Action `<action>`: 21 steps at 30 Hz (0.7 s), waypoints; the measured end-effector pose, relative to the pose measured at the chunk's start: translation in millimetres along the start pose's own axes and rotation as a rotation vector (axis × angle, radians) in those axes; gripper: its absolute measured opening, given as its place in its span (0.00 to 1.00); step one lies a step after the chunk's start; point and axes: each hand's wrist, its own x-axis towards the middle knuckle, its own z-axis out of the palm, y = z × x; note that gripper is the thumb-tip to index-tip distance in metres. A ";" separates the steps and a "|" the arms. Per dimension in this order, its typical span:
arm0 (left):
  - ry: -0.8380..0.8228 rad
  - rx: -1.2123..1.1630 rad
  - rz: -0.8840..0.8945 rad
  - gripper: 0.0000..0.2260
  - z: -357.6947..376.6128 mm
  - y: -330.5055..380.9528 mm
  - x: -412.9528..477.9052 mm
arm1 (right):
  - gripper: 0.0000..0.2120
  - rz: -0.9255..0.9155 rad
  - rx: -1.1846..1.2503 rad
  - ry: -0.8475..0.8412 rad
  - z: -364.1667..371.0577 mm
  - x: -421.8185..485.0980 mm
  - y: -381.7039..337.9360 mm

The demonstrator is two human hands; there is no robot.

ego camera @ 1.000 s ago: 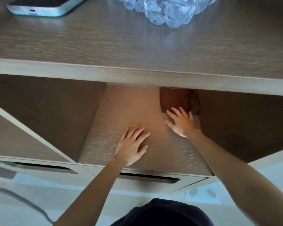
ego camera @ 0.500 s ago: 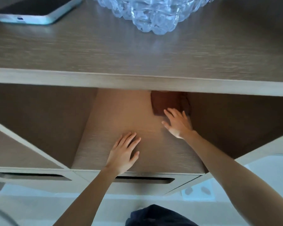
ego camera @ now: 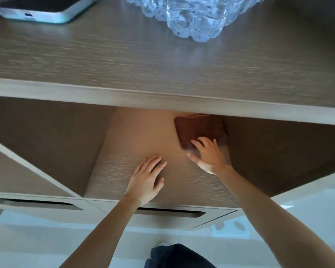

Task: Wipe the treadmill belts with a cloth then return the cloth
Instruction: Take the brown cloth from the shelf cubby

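Open cabinet compartment (ego camera: 135, 136) under the wooden top (ego camera: 124, 60): holds one brown cloth (ego camera: 197, 130), lying flat at the back right, against the right wall. Right hand (ego camera: 209, 155) just in front of it, fingers straight and spread, tips resting on the cloth's near edge, not gripping. Left hand (ego camera: 146, 180) flat on the compartment floor, palm down, apart from the cloth. On top: phone (ego camera: 43, 8), glass bowl (ego camera: 193, 14), contents unclear.

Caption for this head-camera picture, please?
Right hand touches a brown cloth on the shelf; left hand rests flat nearby.
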 end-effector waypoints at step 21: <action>-0.101 -0.006 0.007 0.27 -11.6 7.7 -36.3 | 0.24 0.017 0.118 0.276 -2.1 -120.5 -46.7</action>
